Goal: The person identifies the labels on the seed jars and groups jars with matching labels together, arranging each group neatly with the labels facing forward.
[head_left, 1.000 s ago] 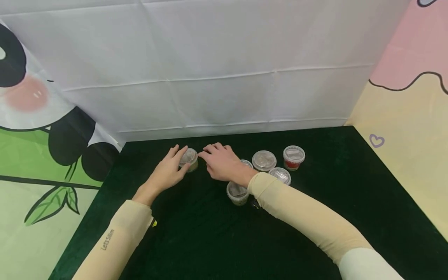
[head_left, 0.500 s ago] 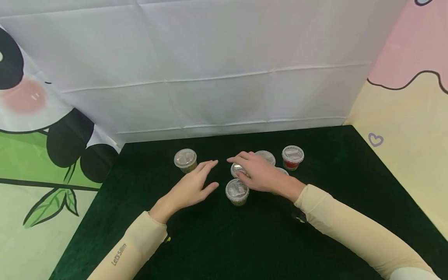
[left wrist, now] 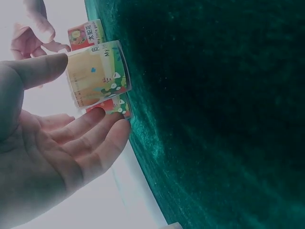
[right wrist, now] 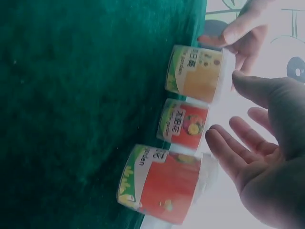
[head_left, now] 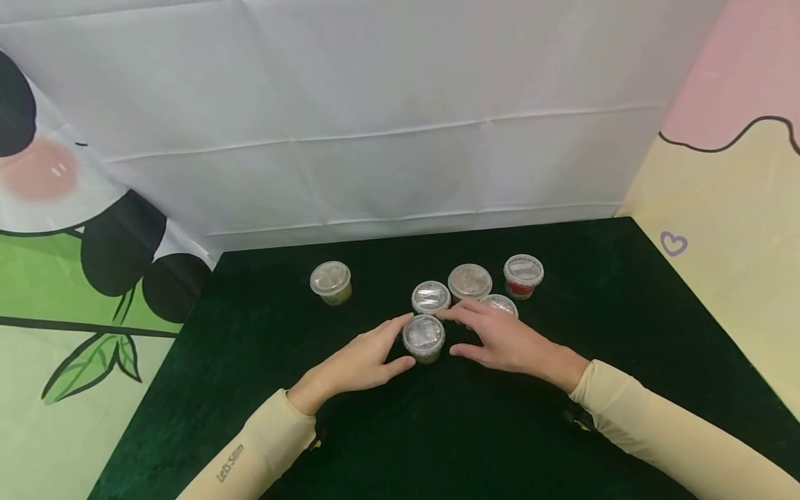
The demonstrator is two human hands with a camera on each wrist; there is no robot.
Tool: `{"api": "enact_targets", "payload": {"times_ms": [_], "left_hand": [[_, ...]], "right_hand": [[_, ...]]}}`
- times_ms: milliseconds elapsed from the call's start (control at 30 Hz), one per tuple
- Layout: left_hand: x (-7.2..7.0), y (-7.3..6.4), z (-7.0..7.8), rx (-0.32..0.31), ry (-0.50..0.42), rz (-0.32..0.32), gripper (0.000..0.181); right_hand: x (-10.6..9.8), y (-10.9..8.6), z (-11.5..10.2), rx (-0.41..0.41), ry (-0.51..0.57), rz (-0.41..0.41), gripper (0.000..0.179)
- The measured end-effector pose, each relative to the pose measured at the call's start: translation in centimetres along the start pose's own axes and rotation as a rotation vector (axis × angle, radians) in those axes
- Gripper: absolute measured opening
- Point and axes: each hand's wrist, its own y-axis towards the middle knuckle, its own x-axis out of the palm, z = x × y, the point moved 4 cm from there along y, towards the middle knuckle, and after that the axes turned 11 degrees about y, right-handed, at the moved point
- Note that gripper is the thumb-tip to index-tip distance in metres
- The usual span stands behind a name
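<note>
A small clear-lidded cup (head_left: 425,335) stands upright between my two hands at the front of the cluster. In the left wrist view this cup (left wrist: 97,76) shows an orange-yellow label. My left hand (head_left: 359,360) is at its left side, fingers extended and thumb apart; whether the fingertips touch it I cannot tell. My right hand (head_left: 503,339) hovers off its right side with fingers spread, holding nothing. Right behind is another lidded cup (head_left: 431,296). A wider-lidded cup (head_left: 470,281) and a lidded cup (head_left: 502,303), partly hidden by my right hand, stand beyond that hand.
A cup with red contents or label (head_left: 523,276) stands at the back right. Alone at the left is a lidded cup (head_left: 331,281) with a yellowish-green side. The dark green cloth (head_left: 400,444) covers the table, which meets a white fabric wall (head_left: 375,139).
My left hand has left the far-left cup and moved right and nearer to the front cup. My right hand has swung right and back, uncovering the middle cups.
</note>
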Motion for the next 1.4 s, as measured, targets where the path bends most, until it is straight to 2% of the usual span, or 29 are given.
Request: {"api": "enact_targets", "payload": {"times_ms": [167,367,500,867,1133,1267,1400], "left_hand": [[0.2,0.1,-0.1,0.003,-0.021,0.012,0.073],[0.0,0.1,-0.1,0.015,-0.035,0.02,0.068],[-0.1,0.1,-0.1,0.013,-0.035,0.013,0.068],[0.2,0.3,-0.3,0.005,-0.035,0.01,0.069],[0.3,0.1,0.0,0.017,-0.039,0.016,0.068],[-0.5,-0.1,0.5,0.036,-0.055,0.057,0.066],[-1.7,-0.1,0.9,0.045,-0.081,0.128,0.063]], "right_hand": [[1.0,0.3,0.0,-0.02,0.052,-0.007,0.06],[2.0,0.8,0.5,0.035,0.11,-0.012,0.06],[2.2,1.1,0.6,0.066,0.106,-0.006,0.06],[2.7,0.9,0.9,0.089,0.109,-0.017,0.06],[2.9,1.0,0.8,0.1,0.154,-0.028,0.06],[2.1,1.1,0.3,0.098,0.247,-0.016,0.056],[0.8,1.6,-0.1,0.103,0.405,0.023,0.052]]}}
